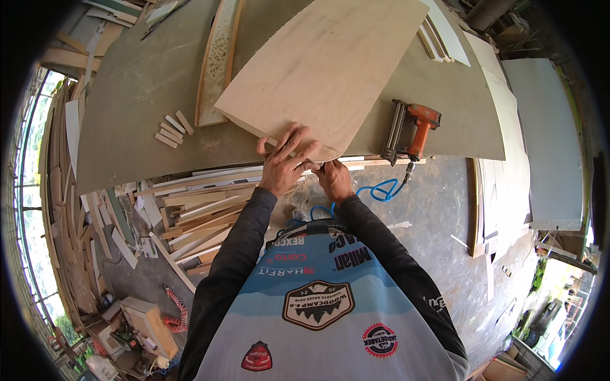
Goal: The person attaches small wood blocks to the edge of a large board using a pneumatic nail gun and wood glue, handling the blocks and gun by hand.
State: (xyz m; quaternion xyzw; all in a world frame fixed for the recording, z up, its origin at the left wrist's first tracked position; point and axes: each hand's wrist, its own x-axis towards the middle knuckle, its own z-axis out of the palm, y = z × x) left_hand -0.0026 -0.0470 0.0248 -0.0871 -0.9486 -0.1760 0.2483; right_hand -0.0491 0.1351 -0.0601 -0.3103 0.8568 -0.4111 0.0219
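My left hand (286, 166) has its fingers splayed over the near edge of the pale wooden board (318, 76), with the thumb side turned in toward my right hand (335, 180). That one is bent up at the board's near end, its fingertips almost meeting the left hand's. Whether either is pinching something small there I cannot tell from this distance; the knuckles hide it.

The board lies slantwise on the worktop (133, 127), its near end right at the front edge. I judge that pressing down on this end could tip or slide it, since nothing I can see clamps it. Fingers curled around the edge could then be trapped against the worktop, or catch a splinter if the wood is rough.

The nail gun (416, 130) worries me more. It lies on its side to the right of the board, the butt of its handle at the front edge, and its blue hose (384, 190) drops away and loops close to the right sleeve (387, 254). A forearm snagging that loop could drag the gun off. Swinging the board rightward could knock it too, while a leftward swing could scatter the short wooden sticks (170, 132).
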